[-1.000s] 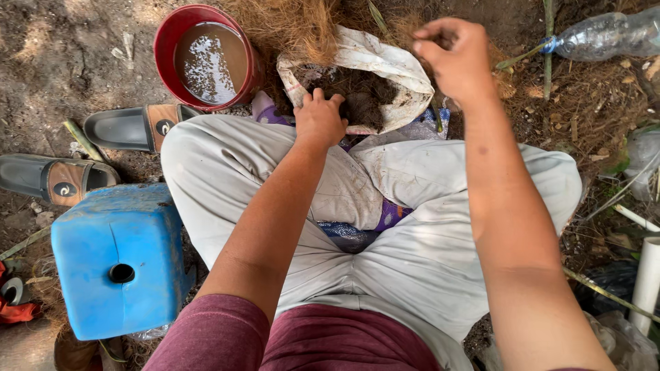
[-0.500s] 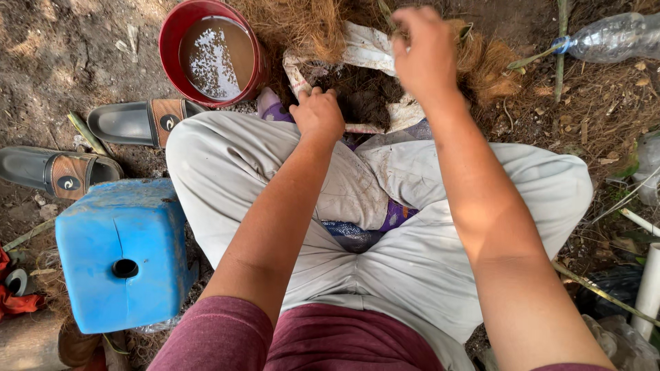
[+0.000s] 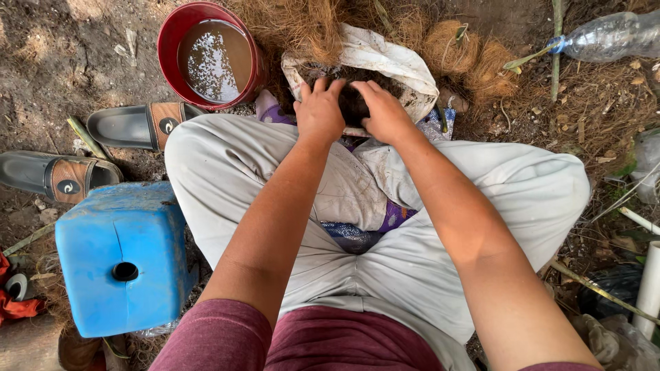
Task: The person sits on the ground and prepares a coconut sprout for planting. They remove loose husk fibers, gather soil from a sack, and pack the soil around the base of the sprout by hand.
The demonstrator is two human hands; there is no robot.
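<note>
1. Since the frame a second ago, the right hand has come down from its raised position above the white sack and now rests on the dark soil inside it. The left hand has stayed at the sack's mouth and moved only slightly.
2. Both hands now sit side by side, almost touching, fingers curled over a clump of the dark soil and pressing or cupping it between them. The left hand is half-closed on the clump. The right hand is bent over its other side in the same way. Whether the clump is lifted free of the rest I cannot tell.
3. The sack lies open on the ground just beyond the person's knees, with brown coconut fibre piled behind and to the right of it.
4. A red bucket of murky water stands to the left of the sack, apart from it. A clear plastic bottle lies at the upper right.
5. As a judgement: the soil is gathered in hand but remains in the sack, so the shaping looks early. No finished ball or wrapped bundle shows anywhere.
6. A blue plastic container and two sandals lie at the left, untouched.
</note>
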